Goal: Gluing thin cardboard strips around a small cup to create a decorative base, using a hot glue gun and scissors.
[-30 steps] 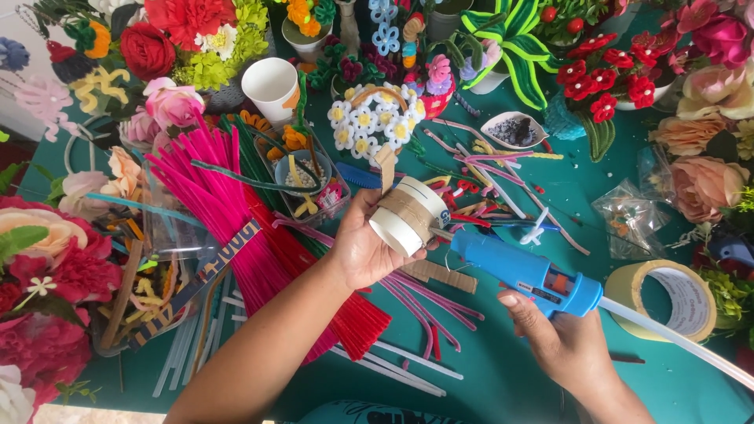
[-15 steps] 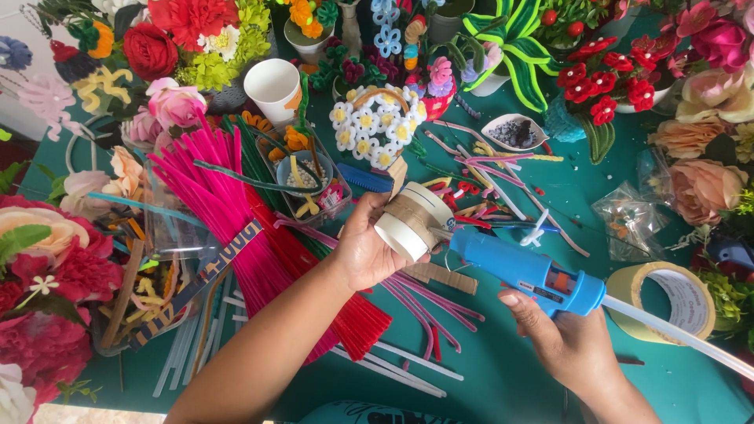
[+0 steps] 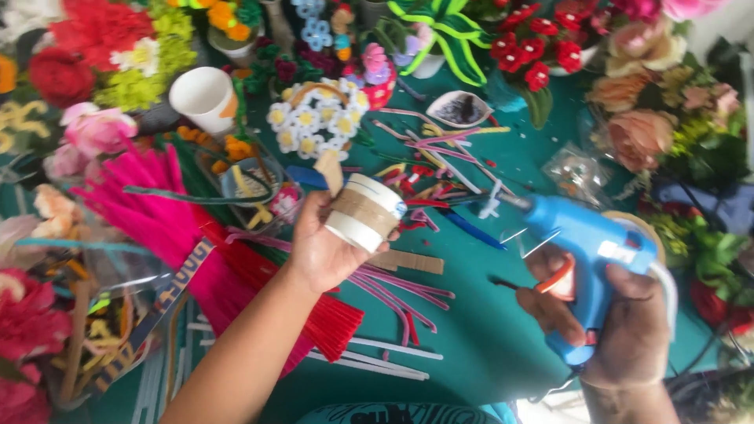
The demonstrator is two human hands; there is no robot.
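Note:
My left hand (image 3: 326, 243) grips a white paper cup (image 3: 366, 212) lying on its side, with a brown paper band wrapped round its middle and a loose end of the band sticking up by my thumb. My right hand (image 3: 620, 326) holds a blue glue gun (image 3: 585, 243) upright by its handle, a finger on the orange trigger. The gun's nozzle points left toward the cup, with a gap between them. Both are above a teal table (image 3: 471, 330).
Pink and red pipe cleaners (image 3: 169, 228) lie in bundles at left, with loose ones under the cup. A second white cup (image 3: 204, 98), a basket of white flowers (image 3: 318, 118) and many craft flowers ring the table. A brown strip (image 3: 408, 261) lies below the cup.
My right hand has lifted the glue gun off the table and swung it upright to the right. The cup in my left hand has stayed in much the same place.

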